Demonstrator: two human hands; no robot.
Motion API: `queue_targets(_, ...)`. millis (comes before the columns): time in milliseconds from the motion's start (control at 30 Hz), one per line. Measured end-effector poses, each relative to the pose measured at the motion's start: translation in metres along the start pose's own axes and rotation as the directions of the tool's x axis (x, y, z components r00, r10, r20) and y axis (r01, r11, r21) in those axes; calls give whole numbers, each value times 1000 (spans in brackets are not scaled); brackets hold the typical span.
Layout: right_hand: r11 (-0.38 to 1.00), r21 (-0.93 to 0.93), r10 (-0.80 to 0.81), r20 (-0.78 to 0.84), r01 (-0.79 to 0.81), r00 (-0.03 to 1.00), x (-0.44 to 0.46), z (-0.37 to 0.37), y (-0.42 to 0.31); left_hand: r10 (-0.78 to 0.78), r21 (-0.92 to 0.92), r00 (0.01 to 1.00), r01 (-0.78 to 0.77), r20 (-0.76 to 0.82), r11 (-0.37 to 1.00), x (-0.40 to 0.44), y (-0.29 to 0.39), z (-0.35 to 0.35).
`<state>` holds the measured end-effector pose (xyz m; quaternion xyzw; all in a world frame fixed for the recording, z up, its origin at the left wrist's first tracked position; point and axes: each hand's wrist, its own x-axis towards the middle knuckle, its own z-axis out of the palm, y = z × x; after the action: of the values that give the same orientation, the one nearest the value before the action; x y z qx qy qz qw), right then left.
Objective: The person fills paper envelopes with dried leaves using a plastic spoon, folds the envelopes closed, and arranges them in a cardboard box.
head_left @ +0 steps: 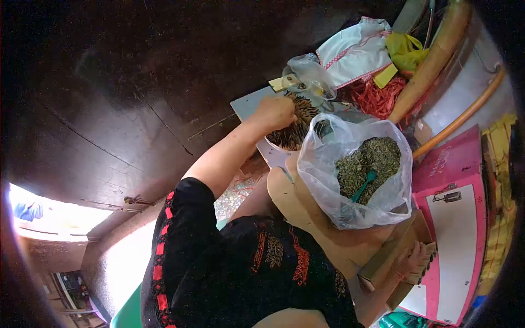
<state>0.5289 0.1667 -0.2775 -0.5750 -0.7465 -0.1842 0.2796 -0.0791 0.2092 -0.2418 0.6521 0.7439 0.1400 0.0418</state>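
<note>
My left hand (276,113) reaches forward with curled fingers into a pile of thin, spiky brown sticks (295,128) on a pale board (249,105). Its fingertips are hidden against the pile, so what they pinch cannot be made out. Beside it, an open clear plastic bag (311,158) holds dry, greenish-brown flakes (377,156) with a green spoon (365,186) stuck in them. At the lower right, my right hand (410,261) is dim and lies against a row of short brown rolls (427,261); its grip on them is unclear.
A tan board (290,199) lies under the bag. A pink and white box (451,218) stands at the right. Behind are a small clear bag (311,76), a white cloth (353,52), red shredded strips (380,98) and a wooden pole (432,60). A dark wooden surface (109,109) fills the left.
</note>
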Motion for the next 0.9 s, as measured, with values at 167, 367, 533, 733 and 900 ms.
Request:
queue_targets(167, 999, 32, -31, 18, 31, 999, -3, 4, 3, -63, 0, 998, 63, -26, 998, -2, -1, 6)
queue_targets(367, 992, -30, -123, -12, 122, 992, -3, 8, 8, -17, -81, 981, 1, -195, 997, 5, -2, 16)
queue_targets(533, 994, -12, -111, 11, 111, 994, -2, 5, -7, -62, 2, 996, 63, -59, 998, 4, 5, 9)
queue_targets(733, 986, 90, -143, -1, 142, 990, -6, 19, 5, -63, -118, 912, 17, -405, 993, 6, 0, 32)
queue_targets(900, 988, 108, -111, 18, 109, 994, -8, 22, 7, -124, -48, 982, 118, -142, 992, 11, 5, 21)
